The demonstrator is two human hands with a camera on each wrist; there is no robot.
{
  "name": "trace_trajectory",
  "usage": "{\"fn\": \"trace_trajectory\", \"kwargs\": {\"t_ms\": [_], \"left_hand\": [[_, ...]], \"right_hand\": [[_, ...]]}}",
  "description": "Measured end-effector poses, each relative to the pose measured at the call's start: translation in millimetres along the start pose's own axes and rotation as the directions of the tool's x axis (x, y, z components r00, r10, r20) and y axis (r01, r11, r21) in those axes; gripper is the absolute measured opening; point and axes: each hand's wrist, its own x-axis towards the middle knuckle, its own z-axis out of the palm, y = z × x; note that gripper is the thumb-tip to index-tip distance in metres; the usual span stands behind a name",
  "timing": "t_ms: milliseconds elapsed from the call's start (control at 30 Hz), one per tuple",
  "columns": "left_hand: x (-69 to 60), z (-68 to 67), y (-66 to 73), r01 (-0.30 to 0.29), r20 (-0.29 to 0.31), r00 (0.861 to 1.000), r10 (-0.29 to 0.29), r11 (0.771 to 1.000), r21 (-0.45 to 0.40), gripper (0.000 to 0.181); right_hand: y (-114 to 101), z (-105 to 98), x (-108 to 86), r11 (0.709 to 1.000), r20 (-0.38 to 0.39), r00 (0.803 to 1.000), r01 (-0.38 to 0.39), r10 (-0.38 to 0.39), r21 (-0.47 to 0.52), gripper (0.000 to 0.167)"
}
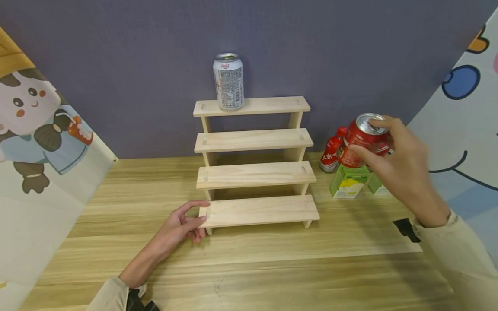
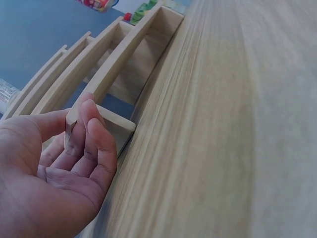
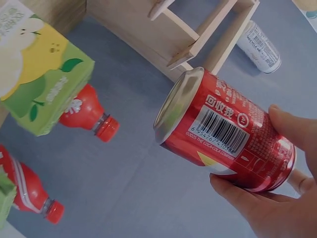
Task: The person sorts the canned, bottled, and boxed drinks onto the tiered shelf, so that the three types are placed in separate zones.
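Note:
My right hand [image 1: 408, 166] grips a red Coca-Cola can [image 1: 359, 140] by its sides, holding it up to the right of a four-step wooden display rack [image 1: 258, 211]. In the right wrist view the can's barcode [image 3: 218, 130] faces the camera, with fingers and thumb about its lower part. My left hand [image 1: 177, 229] pinches the left end of the rack's lowest step; the left wrist view shows thumb and fingers at that step's corner [image 2: 74, 119]. A white Coca-Cola can [image 1: 229, 84] stands upright on the top step, left of its middle.
Behind and below the held can stand a red bottle [image 1: 330, 153] and green drink cartons [image 1: 347, 185]. A second red bottle [image 3: 27, 186] shows in the right wrist view. A dark wall [image 1: 155, 77] backs the wood-grain table [image 1: 233, 276], with printed panels on both sides.

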Motion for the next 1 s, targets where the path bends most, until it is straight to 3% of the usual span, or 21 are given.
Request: {"fn": "trace_trajectory", "kwargs": {"t_ms": [400, 1000], "left_hand": [[0.0, -0.3, 0.7, -0.008, 0.008, 1.000, 0.008, 1.000, 0.003, 0.049], [-1.2, 1.1, 1.3, -0.002, -0.001, 1.000, 0.002, 1.000, -0.004, 0.048]], "right_hand": [[-1.9, 14.0, 29.6, 0.999, -0.019, 0.999, 0.037, -0.037, 0.037, 0.062], [-21.8, 37.5, 85.1, 0.980, -0.027, 1.000, 0.006, 0.000, 0.201, 0.055]]}}
